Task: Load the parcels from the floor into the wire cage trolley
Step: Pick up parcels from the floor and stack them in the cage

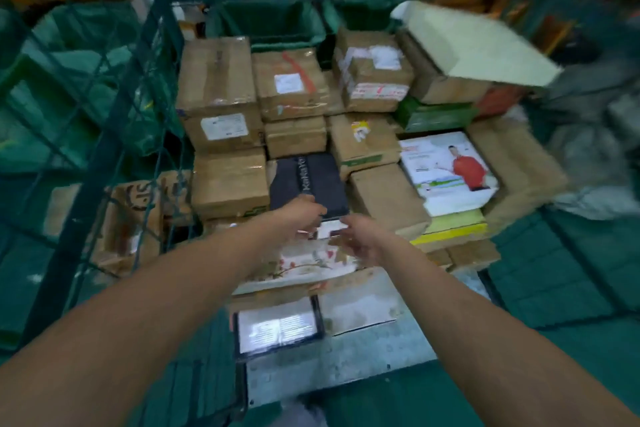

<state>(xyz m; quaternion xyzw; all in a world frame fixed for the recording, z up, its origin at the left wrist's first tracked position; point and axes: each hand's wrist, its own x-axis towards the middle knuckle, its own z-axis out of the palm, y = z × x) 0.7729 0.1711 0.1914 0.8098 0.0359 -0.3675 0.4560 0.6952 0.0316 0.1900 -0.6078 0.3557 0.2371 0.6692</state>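
Note:
Both my arms reach forward into the green wire cage trolley [152, 45], which is stacked with brown cardboard parcels. My left hand [304, 215] and my right hand [360, 239] meet over a small white-labelled parcel [330, 229] at the near edge of a black parcel [308, 184]. Motion blur hides whether the fingers grip the small parcel or only touch it. Below the hands lies a flat floral-printed parcel [308, 263]. A black-framed parcel with a white label [277, 328] lies nearest me.
A white box showing a person in red [450, 170] sits right of centre, on yellow and green packs. A cream sheet [474, 42] leans on boxes at the back right. Grey bags [588, 156] lie outside on the right. A metal floor plate [339, 367] shows in front.

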